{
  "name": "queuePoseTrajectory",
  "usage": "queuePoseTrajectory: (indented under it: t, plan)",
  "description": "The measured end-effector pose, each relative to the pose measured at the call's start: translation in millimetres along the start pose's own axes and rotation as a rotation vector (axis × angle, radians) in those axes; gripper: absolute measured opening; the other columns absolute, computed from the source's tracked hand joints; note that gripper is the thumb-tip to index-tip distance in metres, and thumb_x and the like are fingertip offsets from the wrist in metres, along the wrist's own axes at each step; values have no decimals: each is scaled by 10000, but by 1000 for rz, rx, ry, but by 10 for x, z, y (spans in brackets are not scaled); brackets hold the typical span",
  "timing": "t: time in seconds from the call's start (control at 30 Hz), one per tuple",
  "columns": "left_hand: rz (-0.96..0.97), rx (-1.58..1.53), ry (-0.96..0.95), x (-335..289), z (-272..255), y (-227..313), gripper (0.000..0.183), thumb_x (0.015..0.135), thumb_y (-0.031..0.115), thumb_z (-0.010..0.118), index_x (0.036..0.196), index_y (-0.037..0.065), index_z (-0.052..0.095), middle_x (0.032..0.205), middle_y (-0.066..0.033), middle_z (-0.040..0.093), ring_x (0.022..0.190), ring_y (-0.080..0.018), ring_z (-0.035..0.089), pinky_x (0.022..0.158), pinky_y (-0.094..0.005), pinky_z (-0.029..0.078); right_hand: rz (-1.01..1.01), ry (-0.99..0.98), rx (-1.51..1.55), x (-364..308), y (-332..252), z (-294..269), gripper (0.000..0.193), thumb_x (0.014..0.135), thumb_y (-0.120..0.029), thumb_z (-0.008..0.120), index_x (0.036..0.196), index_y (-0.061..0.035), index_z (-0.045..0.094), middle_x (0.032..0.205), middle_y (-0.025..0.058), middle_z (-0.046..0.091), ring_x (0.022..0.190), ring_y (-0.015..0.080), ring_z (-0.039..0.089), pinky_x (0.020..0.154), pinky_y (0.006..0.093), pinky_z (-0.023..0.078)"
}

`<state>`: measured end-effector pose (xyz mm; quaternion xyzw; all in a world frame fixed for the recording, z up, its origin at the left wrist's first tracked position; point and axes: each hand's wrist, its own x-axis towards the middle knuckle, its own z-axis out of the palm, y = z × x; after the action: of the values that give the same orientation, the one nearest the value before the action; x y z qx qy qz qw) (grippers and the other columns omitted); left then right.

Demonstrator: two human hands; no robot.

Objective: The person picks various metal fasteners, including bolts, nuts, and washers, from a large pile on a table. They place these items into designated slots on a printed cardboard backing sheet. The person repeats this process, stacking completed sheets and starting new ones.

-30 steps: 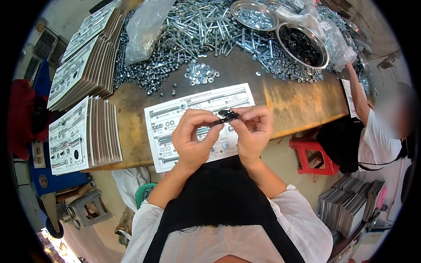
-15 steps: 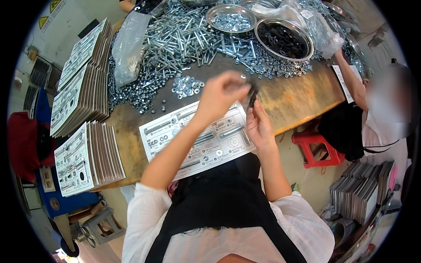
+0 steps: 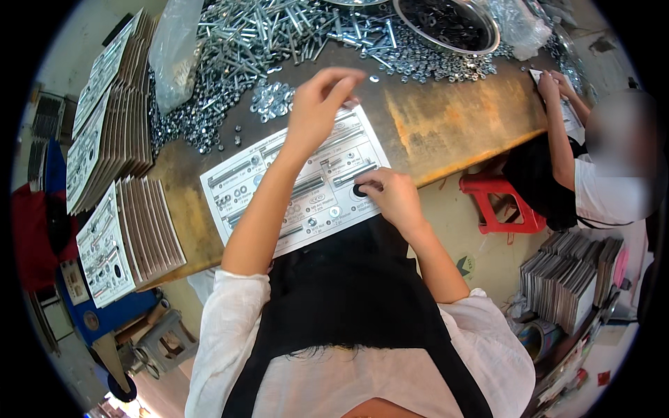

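1. lying aslant on the surface (image 3: 432,132), the card (image 3: 324,188) has its long axis running left to right, the right end farther from the person than the left; its headed edge points away from the body.
2. the black washer (image 3: 359,190) is at the card's right end, toward the near corner; it looks round, and fingertips cover part of it, so i cannot tell how far it tilts.
3. the right hand (image 3: 394,198) pinches this washer between thumb and finger, fingertips pointing left, back of the hand up, forearm slanting in from the lower right.
4. the left hand (image 3: 323,97) is over the card's far edge, fingers bent and pointing right, thumb beneath them, forearm stretched across the card; whether it grips anything, i cannot tell.
5. beyond the card's far edge lie flat washers (image 3: 272,101), with bolts (image 3: 279,28) heaped behind.
6. a bowl (image 3: 481,51) of black parts stands on the far right; stacked cards (image 3: 115,153) lean at the left.
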<state>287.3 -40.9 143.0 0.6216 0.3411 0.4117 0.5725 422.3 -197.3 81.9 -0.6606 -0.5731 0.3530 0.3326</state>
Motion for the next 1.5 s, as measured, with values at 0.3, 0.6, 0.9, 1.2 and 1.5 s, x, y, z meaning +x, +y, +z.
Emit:
queuePoseTrajectory:
  t: [0.3,0.6,0.9,1.2,1.5]
  plan:
    - [-199,100,533,-1630,-1422,-361,244,1015,181,550,1111,-2,679,903,-31,666,759,-77,593,722,-216,484,-180,72,-327,20,79,135,99,783,-150,751,879,-137,767,894,12,680,736,242,667,656,373,527]
    - [-193,399,577,-1802,-2384,-579,254,990,209,589,1081,14,724,908,-2,641,733,-70,547,644,-211,431,-329,75,-37,456,-774,385,116,845,-96,717,954,-96,757,864,77,669,754,235,667,636,318,520]
    - [-107,699,556,-1241,-2303,-751,173,904,192,649,989,83,754,911,-116,694,798,-271,661,737,-350,512,-503,-100,-232,2083,-793,1869,152,824,-219,711,921,-121,775,881,128,694,850,337,659,766,415,525]
    - [-128,673,547,-1789,-2305,-617,172,917,178,639,977,46,733,876,-116,654,804,-268,638,719,-353,491,-410,-51,-222,1962,-724,1705,149,808,-164,738,927,-82,776,845,127,732,745,296,692,699,365,539]
    - [-97,1103,364,-838,-1854,-1029,211,812,183,743,963,70,647,962,-103,624,899,-303,650,761,-415,527,-323,-73,-107,1877,-716,1717,136,822,-138,739,936,-72,774,825,126,737,723,236,714,692,334,548]
